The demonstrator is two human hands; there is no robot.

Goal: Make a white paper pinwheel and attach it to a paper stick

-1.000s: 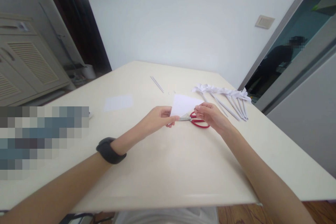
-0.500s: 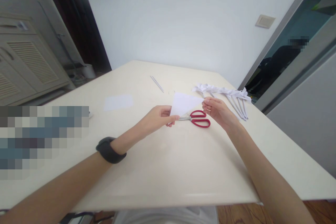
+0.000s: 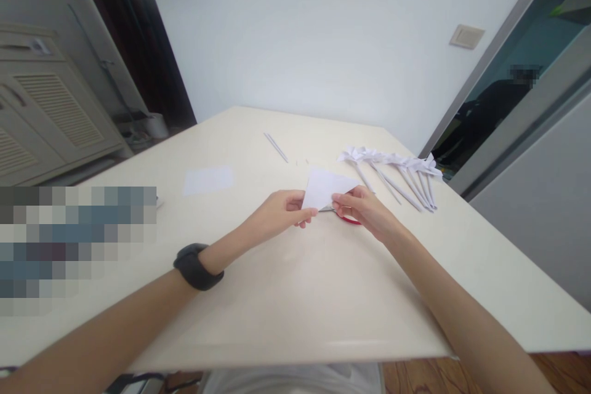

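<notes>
The white paper triangle [image 3: 325,188] sits above the table [image 3: 295,295], pinched between both hands: left hand [image 3: 281,212] grips its lower-left corner, right hand [image 3: 362,209] its lower edge, forearms converging.

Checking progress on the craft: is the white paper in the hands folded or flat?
Folded: the paper forms a triangle, pinched by left hand and right hand.
</notes>
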